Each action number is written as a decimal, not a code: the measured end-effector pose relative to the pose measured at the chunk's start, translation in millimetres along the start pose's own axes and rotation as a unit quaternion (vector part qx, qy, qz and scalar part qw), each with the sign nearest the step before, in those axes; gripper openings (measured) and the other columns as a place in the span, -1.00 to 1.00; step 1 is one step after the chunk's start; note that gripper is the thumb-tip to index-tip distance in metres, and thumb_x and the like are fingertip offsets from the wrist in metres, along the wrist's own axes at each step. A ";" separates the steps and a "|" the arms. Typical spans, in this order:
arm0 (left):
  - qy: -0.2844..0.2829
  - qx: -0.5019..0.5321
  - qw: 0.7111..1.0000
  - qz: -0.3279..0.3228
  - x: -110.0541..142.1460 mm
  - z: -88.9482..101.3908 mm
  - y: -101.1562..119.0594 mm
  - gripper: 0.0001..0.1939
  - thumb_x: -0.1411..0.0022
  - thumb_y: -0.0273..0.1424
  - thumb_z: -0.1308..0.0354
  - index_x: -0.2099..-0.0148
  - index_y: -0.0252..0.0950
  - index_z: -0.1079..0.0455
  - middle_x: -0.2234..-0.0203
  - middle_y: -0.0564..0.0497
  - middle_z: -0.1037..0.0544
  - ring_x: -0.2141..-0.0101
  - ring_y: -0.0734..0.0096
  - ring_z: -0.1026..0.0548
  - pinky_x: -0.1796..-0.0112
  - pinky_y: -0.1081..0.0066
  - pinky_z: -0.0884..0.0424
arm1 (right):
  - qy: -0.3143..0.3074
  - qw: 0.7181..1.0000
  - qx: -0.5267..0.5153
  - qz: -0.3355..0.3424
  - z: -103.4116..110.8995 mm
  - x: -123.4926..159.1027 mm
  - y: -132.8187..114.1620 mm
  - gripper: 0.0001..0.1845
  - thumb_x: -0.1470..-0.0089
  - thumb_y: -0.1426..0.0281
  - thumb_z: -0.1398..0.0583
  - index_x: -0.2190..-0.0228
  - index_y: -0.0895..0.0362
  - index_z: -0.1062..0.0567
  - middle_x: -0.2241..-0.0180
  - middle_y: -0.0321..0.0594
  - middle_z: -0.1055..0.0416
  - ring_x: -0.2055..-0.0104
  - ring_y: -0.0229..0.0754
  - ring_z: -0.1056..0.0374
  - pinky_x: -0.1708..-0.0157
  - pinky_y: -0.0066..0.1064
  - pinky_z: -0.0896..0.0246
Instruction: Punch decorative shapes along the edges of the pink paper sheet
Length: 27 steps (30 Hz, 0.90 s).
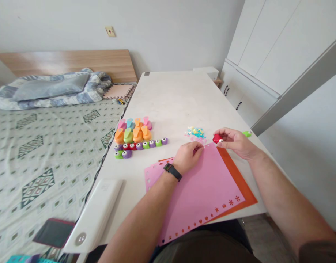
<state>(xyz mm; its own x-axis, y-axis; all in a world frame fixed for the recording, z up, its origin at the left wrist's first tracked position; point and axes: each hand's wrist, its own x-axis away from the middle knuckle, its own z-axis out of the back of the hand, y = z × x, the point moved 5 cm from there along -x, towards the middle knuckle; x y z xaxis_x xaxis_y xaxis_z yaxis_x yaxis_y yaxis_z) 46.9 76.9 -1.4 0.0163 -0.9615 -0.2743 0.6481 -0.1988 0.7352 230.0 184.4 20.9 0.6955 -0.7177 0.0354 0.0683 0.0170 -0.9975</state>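
Observation:
My right hand point(233, 140) grips a small red craft punch point(217, 138) just beyond the far right corner of the pink paper point(208, 182). With fingers pinched together, my left hand point(188, 155) is at the far edge of that sheet. Punched shapes run along the sheet's near and far left edges. Beneath it, an orange sheet point(247, 193) shows at the right. A loose pile of blue, yellow and pink paper cutouts point(195, 133) lies just past my hands.
Larger lever punches point(137, 135) stand at the table's left, with a row of small punches point(146, 144) before them. A green punch point(247, 134) sits by the right edge. A long white device point(95, 215) lies at the near left, beside the bed point(60, 146).

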 end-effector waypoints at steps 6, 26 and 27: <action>0.006 0.000 1.000 0.015 -1.1 -0.1 1.3 -0.82 -0.40 -0.35 -0.10 0.16 -0.26 -0.52 0.30 0.01 -0.65 0.29 0.39 -0.57 0.22 0.41 -0.40 | 0.010 0.999 0.034 0.001 -7.7 4.9 1.2 -0.53 0.08 0.32 -0.51 0.14 0.05 -0.49 0.23 -0.27 -0.49 0.20 -0.19 -0.40 0.13 -0.30 -0.34; 0.020 0.016 0.999 0.039 -2.4 3.0 0.5 -0.82 -0.40 -0.33 -0.11 0.17 -0.26 -0.52 0.32 0.02 -0.65 0.31 0.42 -0.56 0.24 0.43 -0.41 | 0.073 0.996 0.041 -0.008 -0.8 2.7 3.1 -0.50 0.17 0.27 -0.54 0.22 0.07 -0.48 0.27 -0.23 -0.51 0.25 -0.16 -0.42 0.17 -0.24 -0.39; 0.020 0.016 0.999 0.039 -2.5 3.0 0.2 -0.82 -0.40 -0.32 -0.11 0.17 -0.26 -0.52 0.32 0.02 -0.65 0.32 0.42 -0.56 0.24 0.43 -0.41 | 0.074 0.996 0.040 -0.007 -0.7 2.8 2.7 -0.49 0.18 0.26 -0.54 0.23 0.08 -0.48 0.27 -0.23 -0.52 0.26 -0.16 -0.42 0.17 -0.24 -0.39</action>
<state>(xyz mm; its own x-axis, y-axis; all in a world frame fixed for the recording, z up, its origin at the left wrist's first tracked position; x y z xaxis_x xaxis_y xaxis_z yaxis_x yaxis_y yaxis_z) 44.7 78.7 1.3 0.0966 -0.9659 -0.2402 0.6196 -0.1305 0.7740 231.7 182.0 18.4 0.5818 -0.8126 0.0345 0.1385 0.0572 -0.9887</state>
